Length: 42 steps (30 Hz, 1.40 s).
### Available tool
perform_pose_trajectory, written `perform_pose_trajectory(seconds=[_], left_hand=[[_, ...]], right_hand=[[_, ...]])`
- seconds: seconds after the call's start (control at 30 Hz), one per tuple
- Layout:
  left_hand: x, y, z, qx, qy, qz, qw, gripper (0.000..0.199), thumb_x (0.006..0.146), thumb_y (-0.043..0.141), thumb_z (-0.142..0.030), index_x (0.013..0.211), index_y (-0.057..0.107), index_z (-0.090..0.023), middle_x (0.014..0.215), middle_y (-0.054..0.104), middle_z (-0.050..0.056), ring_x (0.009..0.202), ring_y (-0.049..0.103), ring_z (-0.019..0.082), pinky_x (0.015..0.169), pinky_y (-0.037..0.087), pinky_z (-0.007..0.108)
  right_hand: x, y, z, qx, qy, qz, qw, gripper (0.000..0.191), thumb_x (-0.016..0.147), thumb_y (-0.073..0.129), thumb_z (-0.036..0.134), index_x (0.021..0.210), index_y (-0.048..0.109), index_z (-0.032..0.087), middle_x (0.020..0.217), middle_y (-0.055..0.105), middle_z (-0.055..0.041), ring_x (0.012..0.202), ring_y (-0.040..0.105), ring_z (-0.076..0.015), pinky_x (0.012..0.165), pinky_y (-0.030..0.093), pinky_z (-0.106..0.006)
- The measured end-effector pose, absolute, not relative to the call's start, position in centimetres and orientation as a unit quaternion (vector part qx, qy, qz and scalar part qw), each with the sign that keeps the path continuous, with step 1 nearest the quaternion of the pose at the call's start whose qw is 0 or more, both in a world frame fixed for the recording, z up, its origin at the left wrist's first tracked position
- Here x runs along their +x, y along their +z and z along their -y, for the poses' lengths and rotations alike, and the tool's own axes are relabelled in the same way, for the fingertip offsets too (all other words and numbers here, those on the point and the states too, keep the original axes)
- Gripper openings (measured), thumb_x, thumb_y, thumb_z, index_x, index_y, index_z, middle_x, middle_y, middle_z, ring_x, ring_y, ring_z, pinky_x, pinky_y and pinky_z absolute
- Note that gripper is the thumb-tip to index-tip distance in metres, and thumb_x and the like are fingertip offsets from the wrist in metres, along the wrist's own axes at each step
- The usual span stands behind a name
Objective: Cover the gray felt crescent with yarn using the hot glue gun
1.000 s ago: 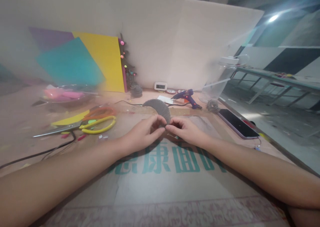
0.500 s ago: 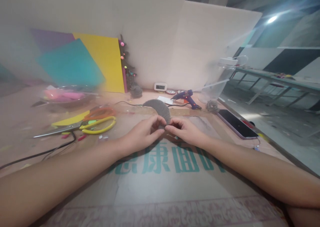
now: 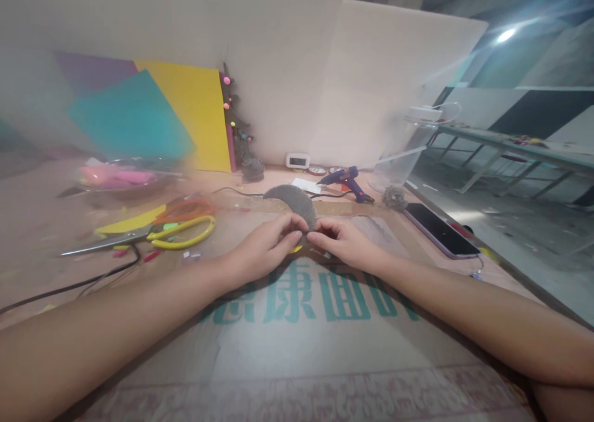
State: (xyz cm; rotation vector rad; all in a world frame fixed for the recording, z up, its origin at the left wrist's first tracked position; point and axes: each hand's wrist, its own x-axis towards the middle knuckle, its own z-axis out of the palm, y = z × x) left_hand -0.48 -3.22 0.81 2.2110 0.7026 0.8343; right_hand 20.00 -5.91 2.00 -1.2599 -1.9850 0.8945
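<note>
A grey crescent (image 3: 297, 200), its surface ribbed as if wound with cord, curves up from between my two hands. My left hand (image 3: 277, 239) pinches its lower end, thumb against forefinger. Close beside it, fingertips almost meeting, my right hand (image 3: 341, 241) is closed on the same tip. The exact spot under the fingers is hidden. A small yellow bit (image 3: 296, 249) shows just under my left thumb. Below both hands lies a printed sheet (image 3: 297, 348) with large green characters.
Yellow-handled scissors (image 3: 180, 233) lie at left near a black cable (image 3: 111, 273). Behind are a blue glue gun (image 3: 346, 180), a small white clock (image 3: 297, 161) and a decorated little tree (image 3: 236, 125). A phone (image 3: 440, 230) and a ball of grey yarn (image 3: 394, 196) lie at right.
A small yellow bit now shows beneath my left thumb. The crescent has shifted very slightly; both hands keep nearly the same place and pinch.
</note>
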Motion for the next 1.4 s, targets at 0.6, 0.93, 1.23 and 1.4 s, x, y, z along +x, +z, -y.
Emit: perform_pose_trajectory(seconds=[0.6, 0.93, 1.23, 1.4], left_hand=[[-0.19, 0.57, 3.37, 0.836, 0.316, -0.27, 0.358, 0.016, 0.089, 0.051, -0.026, 0.104, 0.054, -0.02, 0.093, 0.062, 0.002, 0.08, 0.058, 0.015, 0.071, 0.049, 0.028], [-0.29, 0.52, 3.26, 0.837, 0.311, -0.271, 0.359, 0.021, 0.091, 0.052, -0.034, 0.106, 0.054, -0.02, 0.096, 0.061, 0.002, 0.083, 0.06, 0.015, 0.074, 0.05, 0.029], [-0.25, 0.81, 3.31, 0.841, 0.302, -0.269, 0.36, 0.016, 0.093, 0.046, -0.03, 0.103, 0.053, -0.02, 0.094, 0.062, 0.003, 0.086, 0.059, 0.017, 0.075, 0.049, 0.029], [-0.43, 1.14, 3.49, 0.84, 0.318, -0.281, 0.338, 0.023, 0.096, 0.042, -0.037, 0.106, 0.055, -0.021, 0.099, 0.063, 0.003, 0.092, 0.059, 0.018, 0.082, 0.047, 0.031]], right_hand=[[20.02, 2.04, 5.85, -0.484, 0.362, 0.729, 0.321, 0.029, 0.087, 0.054, 0.042, 0.07, 0.05, 0.019, 0.061, 0.049, 0.0042, 0.055, 0.044, -0.0097, 0.05, 0.033, -0.022], [19.94, 2.13, 6.0, -0.479, 0.38, 0.72, 0.328, 0.027, 0.087, 0.054, 0.041, 0.072, 0.051, 0.019, 0.061, 0.051, 0.0043, 0.055, 0.045, -0.01, 0.051, 0.034, -0.023], [20.03, 1.9, 5.83, -0.473, 0.364, 0.735, 0.323, 0.027, 0.087, 0.055, 0.041, 0.071, 0.052, 0.018, 0.062, 0.049, 0.0044, 0.056, 0.043, -0.0095, 0.051, 0.034, -0.022], [20.03, 1.78, 5.79, -0.477, 0.375, 0.72, 0.337, 0.029, 0.086, 0.056, 0.043, 0.071, 0.05, 0.019, 0.06, 0.048, 0.0048, 0.054, 0.043, -0.0089, 0.05, 0.034, -0.022]])
